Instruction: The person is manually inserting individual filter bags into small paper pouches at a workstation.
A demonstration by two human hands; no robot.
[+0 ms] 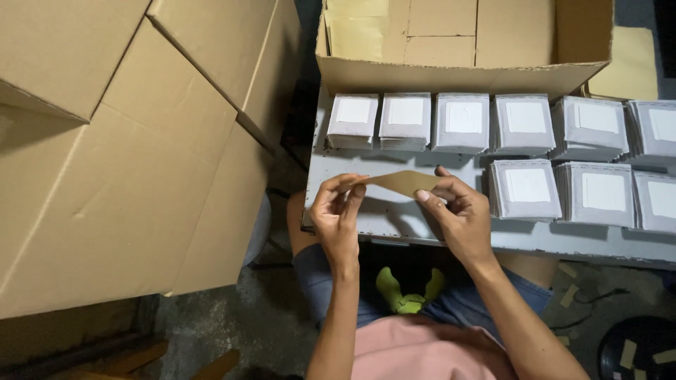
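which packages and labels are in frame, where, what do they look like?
Grey packets: stacked in two rows on the grey table, each with a blank white square label.
Open cardboard box: behind the packets, brown.
Large cardboard boxes: left, brown, plain.
Brown paper strip: between left hand and right hand.

A strip of brown tape (403, 182), thin, flat and tan, with pointed ends. It is held stretched roughly level in the air between the fingertips of the left hand (338, 214) and the right hand (458, 214), pinched at each end, above the near edge of a grey tabletop.
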